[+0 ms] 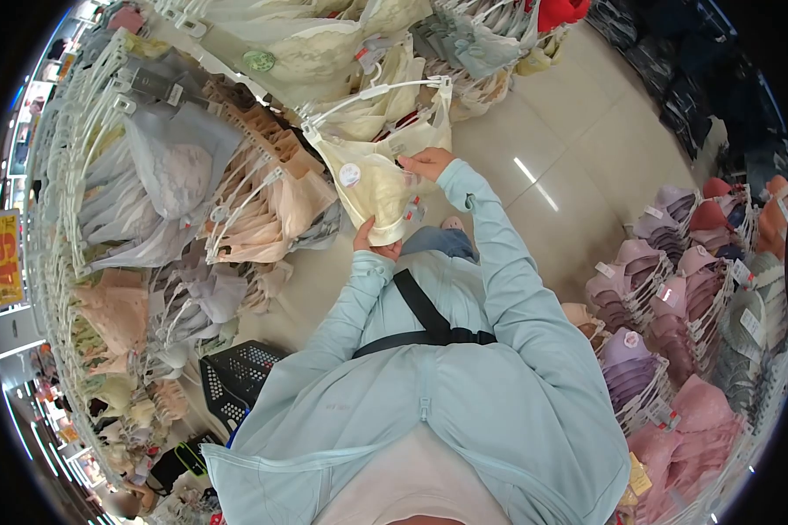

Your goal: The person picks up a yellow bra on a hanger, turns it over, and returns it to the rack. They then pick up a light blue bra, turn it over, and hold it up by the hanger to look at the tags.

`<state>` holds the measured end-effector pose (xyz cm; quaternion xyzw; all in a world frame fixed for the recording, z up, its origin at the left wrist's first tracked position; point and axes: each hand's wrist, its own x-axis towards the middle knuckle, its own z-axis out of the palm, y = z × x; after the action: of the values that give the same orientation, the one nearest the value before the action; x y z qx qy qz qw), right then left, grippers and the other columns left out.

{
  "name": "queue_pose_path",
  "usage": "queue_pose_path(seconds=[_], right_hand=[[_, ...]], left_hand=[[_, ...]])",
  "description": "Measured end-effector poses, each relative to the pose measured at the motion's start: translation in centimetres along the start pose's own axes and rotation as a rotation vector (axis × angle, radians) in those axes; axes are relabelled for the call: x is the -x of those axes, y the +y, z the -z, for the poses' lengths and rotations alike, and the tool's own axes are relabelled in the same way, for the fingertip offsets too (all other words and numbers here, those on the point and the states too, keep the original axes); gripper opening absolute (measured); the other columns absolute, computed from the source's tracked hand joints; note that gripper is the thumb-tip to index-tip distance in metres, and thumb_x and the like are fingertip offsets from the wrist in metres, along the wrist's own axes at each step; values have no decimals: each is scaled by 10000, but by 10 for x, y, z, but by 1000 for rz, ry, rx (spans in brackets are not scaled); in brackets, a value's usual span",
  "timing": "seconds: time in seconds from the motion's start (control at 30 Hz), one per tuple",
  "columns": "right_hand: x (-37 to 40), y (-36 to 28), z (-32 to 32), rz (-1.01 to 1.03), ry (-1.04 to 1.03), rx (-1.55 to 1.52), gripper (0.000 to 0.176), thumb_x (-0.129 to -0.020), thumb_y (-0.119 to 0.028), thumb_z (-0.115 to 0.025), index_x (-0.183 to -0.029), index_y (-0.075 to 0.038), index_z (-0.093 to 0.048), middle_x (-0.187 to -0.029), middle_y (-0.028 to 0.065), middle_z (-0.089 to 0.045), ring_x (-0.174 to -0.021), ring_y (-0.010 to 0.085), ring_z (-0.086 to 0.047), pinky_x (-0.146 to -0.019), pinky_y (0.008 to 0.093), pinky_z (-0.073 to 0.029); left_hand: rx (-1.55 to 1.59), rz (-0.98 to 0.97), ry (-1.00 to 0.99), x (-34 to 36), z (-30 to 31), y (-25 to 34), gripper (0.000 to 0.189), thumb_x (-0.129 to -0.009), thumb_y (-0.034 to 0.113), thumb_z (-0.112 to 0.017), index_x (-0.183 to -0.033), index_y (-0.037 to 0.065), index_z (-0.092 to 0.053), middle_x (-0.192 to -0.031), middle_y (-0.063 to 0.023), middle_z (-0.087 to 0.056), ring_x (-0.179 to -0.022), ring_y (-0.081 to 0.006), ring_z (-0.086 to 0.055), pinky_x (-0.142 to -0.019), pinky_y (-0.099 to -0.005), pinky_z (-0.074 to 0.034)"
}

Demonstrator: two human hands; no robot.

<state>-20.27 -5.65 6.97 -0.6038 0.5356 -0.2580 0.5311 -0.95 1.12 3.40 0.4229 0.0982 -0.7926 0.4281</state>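
Note:
A pale yellow bra hangs on a white plastic hanger in front of me. My left hand grips the lower edge of one cup. Higher up and to the right, my right hand holds the garment beside a small tag. A round sticker shows on the left cup. Both arms wear light blue sleeves.
Racks of bras on hangers fill the left side and the top. Pink and purple bras crowd a rack on the right. A black shopping basket sits on the floor at lower left. Tiled floor lies ahead.

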Motion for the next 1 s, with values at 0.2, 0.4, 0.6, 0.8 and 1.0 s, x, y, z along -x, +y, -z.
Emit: queue_pose_path(seconds=[0.2, 0.4, 0.6, 0.8, 1.0], right_hand=[[0, 4, -1, -31, 62, 88, 539, -681, -558, -402, -717, -59, -602, -622, 72, -562, -590, 169, -524, -597, 251, -398], [4, 4, 1, -57, 62, 46, 516, -730, -505, -375, -645, -42, -587, -605, 80, -545, -587, 161, -499, -568, 262, -385], [10, -5, 3, -105, 94, 128, 542, -708, -528, -393, -697, -18, -577, -634, 92, -545, -595, 177, -486, -568, 261, -381], [6, 4, 3, -47, 72, 27, 549, -687, -535, -430, -759, -12, -581, -641, 85, -543, -596, 157, -473, -568, 254, -375], [-1, 14, 2, -37, 34, -117, 565, -683, -536, -440, -731, 10, -579, -616, 75, -537, -600, 135, -469, -566, 242, -371]], left_hand=[[-14, 1, 31, -1, 2, -1, 284, -695, 189, -494, -942, 50, -475, -883, -72, -547, -793, -217, -531, -655, -318, -440], [-11, -9, 67, 2, 0, -4, 283, -679, 199, -521, -927, 67, -482, -862, -56, -552, -772, -212, -535, -634, -314, -430], [-28, -4, 73, -1, 0, -5, 290, -670, 202, -536, -926, 77, -482, -856, -50, -553, -761, -210, -538, -629, -313, -428], [-29, -3, 72, 0, -4, -7, 288, -673, 211, -530, -920, 70, -482, -849, -59, -554, -753, -212, -542, -616, -306, -434], [-35, 7, 49, -1, -4, -7, 288, -680, 213, -519, -927, 70, -481, -853, -61, -553, -754, -211, -541, -619, -307, -435]])
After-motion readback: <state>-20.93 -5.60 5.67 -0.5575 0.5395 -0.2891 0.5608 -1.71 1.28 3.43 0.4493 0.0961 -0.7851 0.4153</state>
